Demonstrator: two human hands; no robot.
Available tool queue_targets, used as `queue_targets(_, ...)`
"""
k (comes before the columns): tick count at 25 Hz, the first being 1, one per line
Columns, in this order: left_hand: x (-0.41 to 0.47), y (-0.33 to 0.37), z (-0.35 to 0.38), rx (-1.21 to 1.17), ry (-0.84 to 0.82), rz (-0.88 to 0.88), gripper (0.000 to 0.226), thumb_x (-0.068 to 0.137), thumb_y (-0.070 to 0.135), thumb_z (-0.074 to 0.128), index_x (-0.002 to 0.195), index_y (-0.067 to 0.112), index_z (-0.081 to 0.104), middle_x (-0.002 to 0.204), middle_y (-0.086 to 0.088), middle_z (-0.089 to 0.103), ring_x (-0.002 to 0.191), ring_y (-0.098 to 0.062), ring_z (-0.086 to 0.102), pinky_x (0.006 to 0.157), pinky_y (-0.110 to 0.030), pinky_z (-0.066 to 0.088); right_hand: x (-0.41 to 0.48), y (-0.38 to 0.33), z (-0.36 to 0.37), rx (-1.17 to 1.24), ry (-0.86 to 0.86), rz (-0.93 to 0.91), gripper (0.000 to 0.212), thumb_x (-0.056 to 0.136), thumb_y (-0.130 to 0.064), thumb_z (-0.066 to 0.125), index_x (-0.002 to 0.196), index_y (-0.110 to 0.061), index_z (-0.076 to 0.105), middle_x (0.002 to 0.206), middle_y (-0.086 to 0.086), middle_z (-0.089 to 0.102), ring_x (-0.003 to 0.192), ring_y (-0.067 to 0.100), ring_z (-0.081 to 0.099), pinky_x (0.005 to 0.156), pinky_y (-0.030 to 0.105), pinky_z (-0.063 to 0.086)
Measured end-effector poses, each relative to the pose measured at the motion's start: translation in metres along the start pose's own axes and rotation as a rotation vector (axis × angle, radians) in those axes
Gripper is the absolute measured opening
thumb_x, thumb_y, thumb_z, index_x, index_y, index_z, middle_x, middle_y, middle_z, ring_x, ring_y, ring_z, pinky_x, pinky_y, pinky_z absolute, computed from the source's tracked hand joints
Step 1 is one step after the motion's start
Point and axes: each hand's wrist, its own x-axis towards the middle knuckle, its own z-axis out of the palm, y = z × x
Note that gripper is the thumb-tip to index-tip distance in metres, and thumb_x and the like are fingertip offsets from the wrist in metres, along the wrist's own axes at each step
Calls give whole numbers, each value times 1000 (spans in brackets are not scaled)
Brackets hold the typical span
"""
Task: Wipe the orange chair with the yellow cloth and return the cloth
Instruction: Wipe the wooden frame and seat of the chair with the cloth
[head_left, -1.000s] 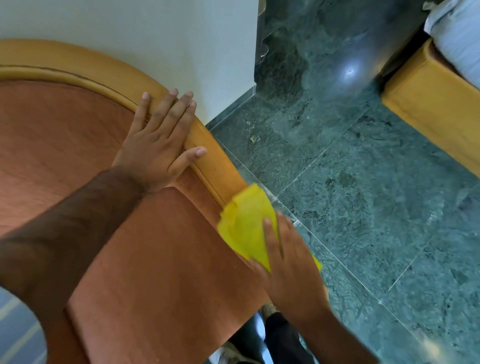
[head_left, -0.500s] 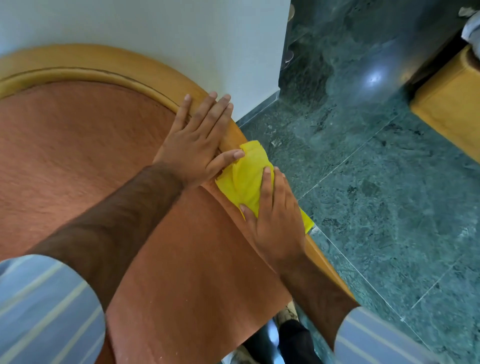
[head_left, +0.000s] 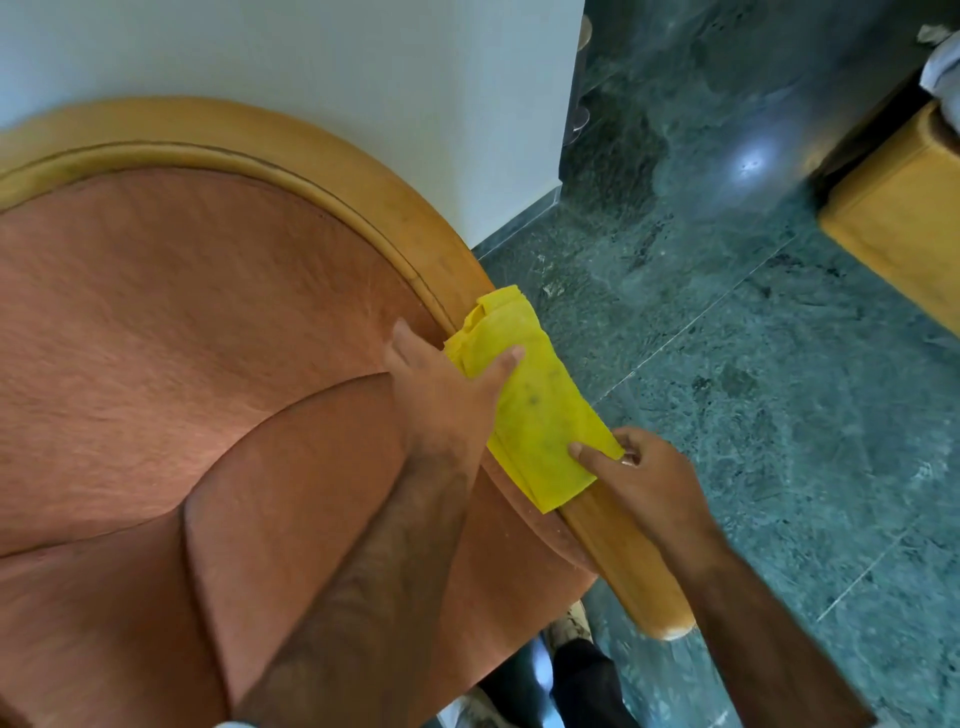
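Observation:
The orange chair (head_left: 182, 322) fills the left of the view, its padded seat ringed by a curved wooden rail (head_left: 384, 187). A folded yellow cloth (head_left: 535, 410) lies draped over the rail's right side. My left hand (head_left: 441, 379) rests on the seat beside the rail with its thumb pressed onto the cloth's upper part. My right hand (head_left: 644, 478) pinches the cloth's lower right corner between thumb and fingers, just outside the rail.
A white wall (head_left: 311, 62) stands right behind the chair. Green marble floor (head_left: 727, 364) spreads to the right. A yellow upholstered furniture edge (head_left: 904, 208) sits at the far right. My shoes and dark trousers (head_left: 576, 670) show below the chair's front.
The left hand has slid from flat on the rail down to the cloth. The right hand lifted off the cloth's top and now pinches its lower corner; the cloth lies more spread along the rail.

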Motion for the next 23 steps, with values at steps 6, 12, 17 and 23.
queue_targets(6,-11,-7,-27,-537,-99,-175,29,76,23,86,100,12,73,94,-10,78,97,-35,74,85,-50,61,-19,-42,-15,616,19,-71,13,88,-16,75,100,-15,70,95,1,77,94,23,75,77,38,59)
queue_targets(12,-78,-66,-148,-1158,-39,-351,28,88,6,65,114,13,74,110,-13,81,103,-28,78,85,-43,64,-84,-99,36,769,-398,-37,29,83,-8,74,111,-7,67,112,13,78,105,31,75,89,49,61)
queue_targets(17,-187,-176,-253,-1241,366,-426,33,80,8,65,105,21,82,119,-10,79,107,-25,77,87,-40,63,-171,-118,132,425,-700,-146,32,71,-18,81,100,-11,71,102,14,81,92,29,76,77,43,59)
queue_targets(23,-342,-290,-314,-1331,784,-584,40,80,9,65,120,13,71,116,-14,79,104,-30,77,81,-44,65,-286,-109,263,66,-1052,-208,40,66,-15,84,103,-2,74,97,18,81,88,33,77,69,36,63)
